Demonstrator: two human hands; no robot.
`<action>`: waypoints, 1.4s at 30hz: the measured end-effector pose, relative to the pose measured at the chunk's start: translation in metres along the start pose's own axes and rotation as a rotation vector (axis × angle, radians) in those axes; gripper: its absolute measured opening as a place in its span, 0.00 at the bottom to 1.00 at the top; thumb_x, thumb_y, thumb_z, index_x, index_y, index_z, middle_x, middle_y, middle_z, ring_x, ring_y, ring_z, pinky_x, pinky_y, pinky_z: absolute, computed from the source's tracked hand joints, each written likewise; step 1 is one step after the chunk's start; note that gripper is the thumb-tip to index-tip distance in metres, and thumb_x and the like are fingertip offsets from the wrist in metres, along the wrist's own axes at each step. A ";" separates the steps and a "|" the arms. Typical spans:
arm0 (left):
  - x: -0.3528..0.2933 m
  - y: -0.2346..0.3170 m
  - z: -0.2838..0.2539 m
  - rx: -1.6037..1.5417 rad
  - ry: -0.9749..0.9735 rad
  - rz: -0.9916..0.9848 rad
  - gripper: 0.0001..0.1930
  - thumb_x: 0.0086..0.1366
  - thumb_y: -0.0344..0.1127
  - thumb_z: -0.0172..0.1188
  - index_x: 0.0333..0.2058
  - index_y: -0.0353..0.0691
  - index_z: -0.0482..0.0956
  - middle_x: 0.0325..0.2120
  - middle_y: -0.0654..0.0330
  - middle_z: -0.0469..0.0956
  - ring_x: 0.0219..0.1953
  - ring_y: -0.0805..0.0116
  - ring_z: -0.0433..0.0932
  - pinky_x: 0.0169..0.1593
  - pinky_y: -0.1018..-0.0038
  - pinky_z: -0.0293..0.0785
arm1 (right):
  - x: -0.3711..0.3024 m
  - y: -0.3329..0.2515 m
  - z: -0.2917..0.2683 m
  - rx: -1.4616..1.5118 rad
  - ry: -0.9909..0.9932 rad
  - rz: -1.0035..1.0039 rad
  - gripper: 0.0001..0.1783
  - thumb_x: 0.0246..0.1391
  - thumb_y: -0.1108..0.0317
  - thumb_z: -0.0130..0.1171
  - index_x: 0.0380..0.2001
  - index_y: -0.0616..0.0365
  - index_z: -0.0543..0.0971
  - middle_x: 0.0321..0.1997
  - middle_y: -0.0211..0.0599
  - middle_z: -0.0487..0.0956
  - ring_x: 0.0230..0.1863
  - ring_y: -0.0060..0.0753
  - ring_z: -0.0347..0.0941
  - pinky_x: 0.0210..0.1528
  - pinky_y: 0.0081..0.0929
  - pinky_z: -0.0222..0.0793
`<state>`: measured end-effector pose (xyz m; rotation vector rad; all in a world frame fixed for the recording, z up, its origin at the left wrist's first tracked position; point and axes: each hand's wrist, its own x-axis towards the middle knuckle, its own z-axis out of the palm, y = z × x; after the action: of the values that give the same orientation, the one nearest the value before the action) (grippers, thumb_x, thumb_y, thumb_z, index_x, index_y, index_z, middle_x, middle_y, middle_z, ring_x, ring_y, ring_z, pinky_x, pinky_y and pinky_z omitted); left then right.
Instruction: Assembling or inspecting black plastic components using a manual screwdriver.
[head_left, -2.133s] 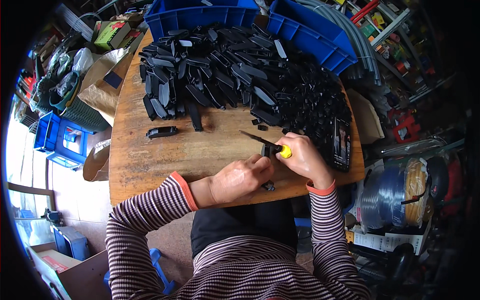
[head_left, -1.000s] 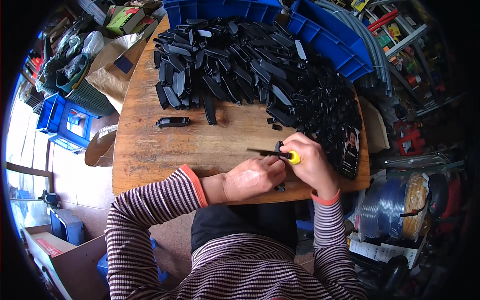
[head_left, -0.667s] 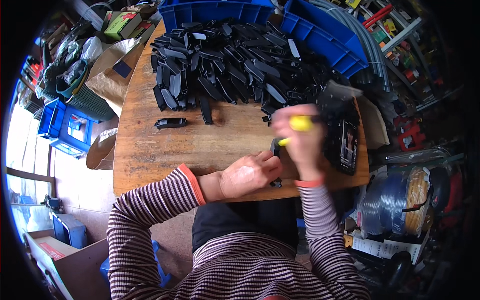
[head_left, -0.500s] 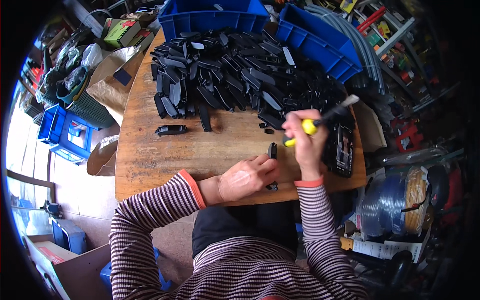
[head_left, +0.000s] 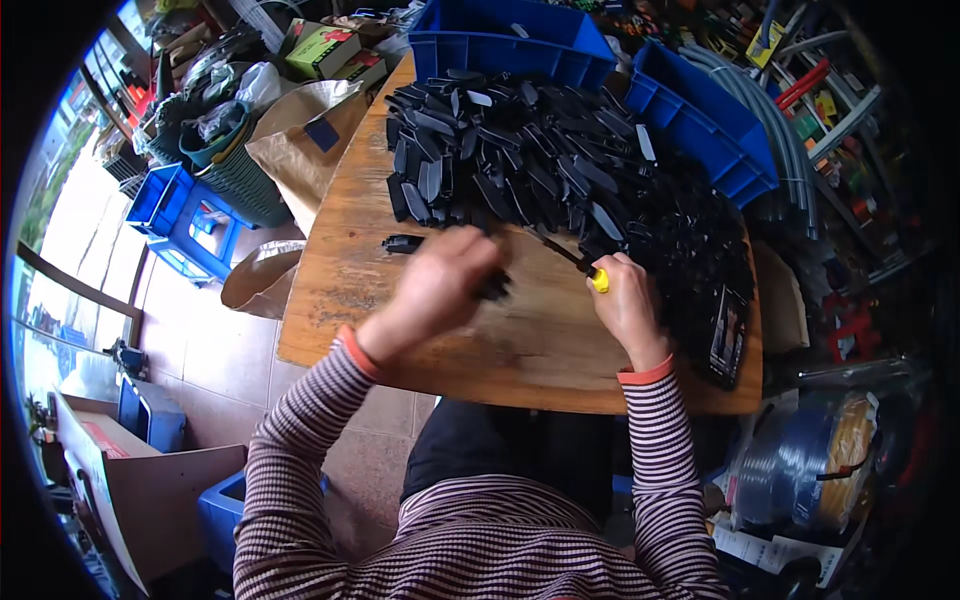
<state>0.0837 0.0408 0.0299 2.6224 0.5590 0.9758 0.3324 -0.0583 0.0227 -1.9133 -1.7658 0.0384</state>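
Right hand (head_left: 628, 305) is wrapped around a yellow-handled screwdriver (head_left: 585, 270), tip pointing up-left at the pile of black plastic parts (head_left: 560, 170) on the wooden bench (head_left: 520, 345). Left hand (head_left: 440, 285) is blurry, fingers curled on a small black part (head_left: 493, 288) mid-bench.

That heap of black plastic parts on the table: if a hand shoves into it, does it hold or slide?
Probably slides: the black parts lie loosely stacked, glossy, on a smooth wooden table. Each looks small, rigid and likely light, so a push may scatter several. A lone piece already lies apart near the left hand.
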 end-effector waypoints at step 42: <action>0.002 0.048 0.072 0.132 -0.222 0.576 0.19 0.51 0.32 0.56 0.43 0.31 0.76 0.40 0.54 0.74 0.37 0.64 0.75 0.40 0.72 0.76 | -0.026 -0.019 -0.020 0.164 -0.056 -0.117 0.11 0.43 0.80 0.64 0.33 0.61 0.76 0.28 0.45 0.78 0.33 0.50 0.77 0.32 0.34 0.71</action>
<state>0.1458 -0.0101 -0.0022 3.0283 -0.2099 0.7858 0.3186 -0.0897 0.0385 -1.7059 -1.8486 0.1907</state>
